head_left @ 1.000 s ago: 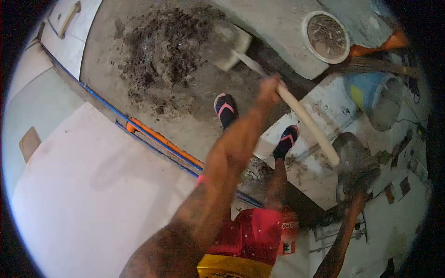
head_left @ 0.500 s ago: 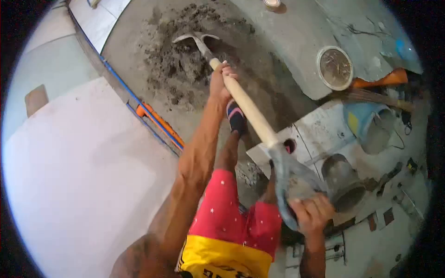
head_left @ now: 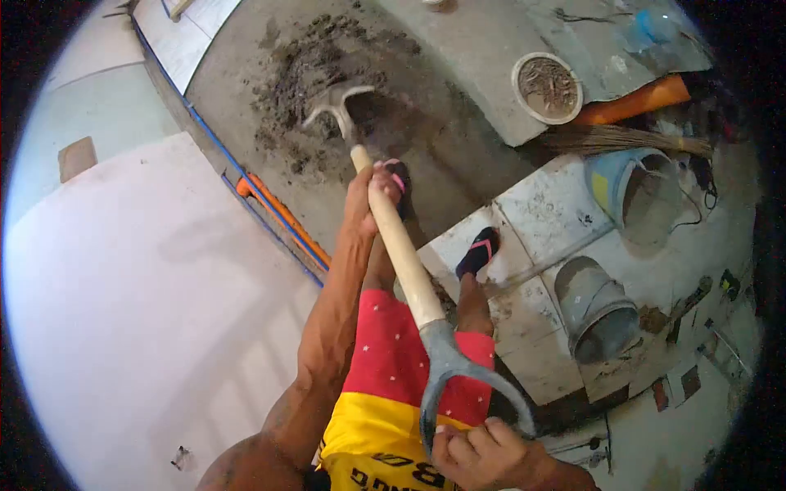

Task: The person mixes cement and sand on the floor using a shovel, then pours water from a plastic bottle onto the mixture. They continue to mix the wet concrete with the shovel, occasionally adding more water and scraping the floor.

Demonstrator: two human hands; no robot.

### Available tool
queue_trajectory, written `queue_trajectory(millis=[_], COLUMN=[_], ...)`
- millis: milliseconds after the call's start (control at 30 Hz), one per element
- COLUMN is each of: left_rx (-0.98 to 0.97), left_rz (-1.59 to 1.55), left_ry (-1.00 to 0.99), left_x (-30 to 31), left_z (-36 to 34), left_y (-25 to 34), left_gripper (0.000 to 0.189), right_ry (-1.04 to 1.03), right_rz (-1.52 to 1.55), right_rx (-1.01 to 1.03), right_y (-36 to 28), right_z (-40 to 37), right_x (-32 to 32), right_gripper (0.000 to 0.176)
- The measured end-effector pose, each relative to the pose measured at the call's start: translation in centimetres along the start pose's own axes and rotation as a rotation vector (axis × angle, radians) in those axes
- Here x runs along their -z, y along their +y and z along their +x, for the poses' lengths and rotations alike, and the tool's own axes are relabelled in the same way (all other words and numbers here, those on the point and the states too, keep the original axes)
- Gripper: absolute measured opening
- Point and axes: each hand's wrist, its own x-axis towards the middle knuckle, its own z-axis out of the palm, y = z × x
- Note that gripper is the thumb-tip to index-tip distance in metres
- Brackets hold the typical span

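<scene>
A shovel (head_left: 401,250) with a pale wooden shaft and a grey D-shaped handle runs from my waist toward the floor ahead. My left hand (head_left: 374,196) is closed round the shaft near the metal end. Low in the view, my right hand (head_left: 483,450) grips the crossbar of the D-handle. The shovel's metal head (head_left: 342,110) is at a heap of dark wet mortar (head_left: 307,69), its blade partly hidden in or against the mix. My feet in dark flip-flops with pink straps stand close by, one on the mortar-smeared floor, one on a tile.
A round tub (head_left: 547,88) of brownish material sits at upper right, near an orange pipe (head_left: 639,100) and a bundle of thin sticks (head_left: 626,141). Two buckets, one blue (head_left: 610,192) and one grey (head_left: 594,307), lie tipped at right. A blue pipe (head_left: 237,166) edges the left.
Both hands have drawn the shovel back toward my body, its handle end swinging left and down. The shovel head has come slightly lower in view. My view has shifted a little.
</scene>
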Motion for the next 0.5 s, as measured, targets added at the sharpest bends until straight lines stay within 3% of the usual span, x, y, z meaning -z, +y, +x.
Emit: queue_trajectory(millis=[67, 100, 167, 233, 300, 333, 367, 400, 433, 467, 500], left_rx=[-0.008, 0.003, -0.028, -0.042, -0.027, -0.122, -0.212, -0.095, -0.021, -0.064, 0.08], left_rz=[0.103, 0.175, 0.246, 0.241, 0.227, 0.241, 0.257, 0.175, 0.083, 0.222, 0.271], left_ry=[0.011, -0.007, 0.004, 0.14, 0.066, 0.071, 0.074, 0.078, 0.055, 0.189, 0.098], left_x=[2.7, 4.7, 3.4, 0.8, -1.5, -1.6, -1.5, 0.4, 1.8, 2.6, 4.5], left_z=[0.8, 2.7, 4.0, 1.1, -0.7, 0.0, 1.4, 4.2, 6.5, 8.1, 8.6], left_y=[-1.7, -1.8, -2.4, -4.5, -6.8, -8.0, -8.8, -9.0, -10.0, -11.8, -14.3], left_gripper=[0.005, 0.005, 0.004, 0.004, 0.005, 0.007, 0.009, 0.01, 0.011, 0.011, 0.011], right_ry=[-0.017, -0.141, -0.068, 0.134, 0.243, 0.272, 0.357, 0.435, 0.848, 1.217, 1.299], right_rz=[-0.007, 0.11, -0.002, 0.087, 0.218, 0.287, -0.039, -0.371, 0.303, 1.073, 1.082], right_rx=[0.001, -0.027, -0.057, -0.201, -0.421, -0.572, -0.698, -0.815, -1.297, -1.682, -1.81], right_y=[1.4, 3.0, 2.8, 1.6, 0.1, -0.8, -2.2, -3.2, -3.4, -3.6, -3.8], right_z=[-1.0, -1.3, -3.3, -5.8, -9.3, -11.4, -13.4, -14.8, -15.6, -16.2, -18.5], right_x=[-2.3, -4.0, -3.9, -2.2, -0.1, 0.4, -0.6, -2.0, -2.6, -3.1, -5.0], right_gripper=[0.016, 0.016, 0.02, 0.024, 0.028, 0.03, 0.031, 0.031, 0.027, 0.023, 0.019])
